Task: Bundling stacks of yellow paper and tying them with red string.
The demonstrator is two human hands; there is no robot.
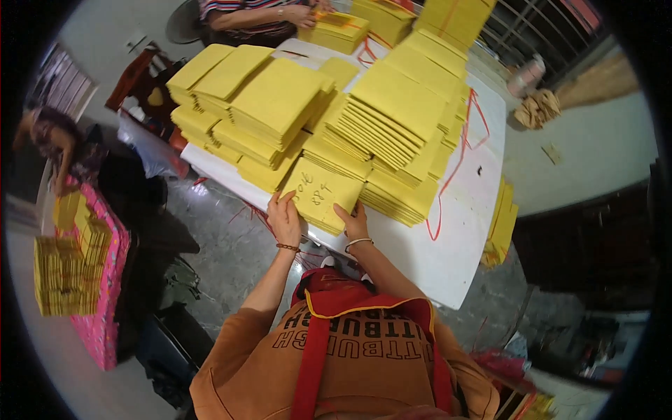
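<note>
Yellow paper stack [320, 194], left hand [285, 218], right hand [355, 222] flanking

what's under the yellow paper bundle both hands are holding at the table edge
The yellow paper bundle lies on the white table, gripped by the left hand and right hand. The tabletop beneath it is covered.

Both hands [318, 217] forward, fingers curled

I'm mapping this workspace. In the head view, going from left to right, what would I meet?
Pink-covered stand of yellow paper bundles → left hand → right hand → red string on the white table → yellow stack beside the table edge.
</note>
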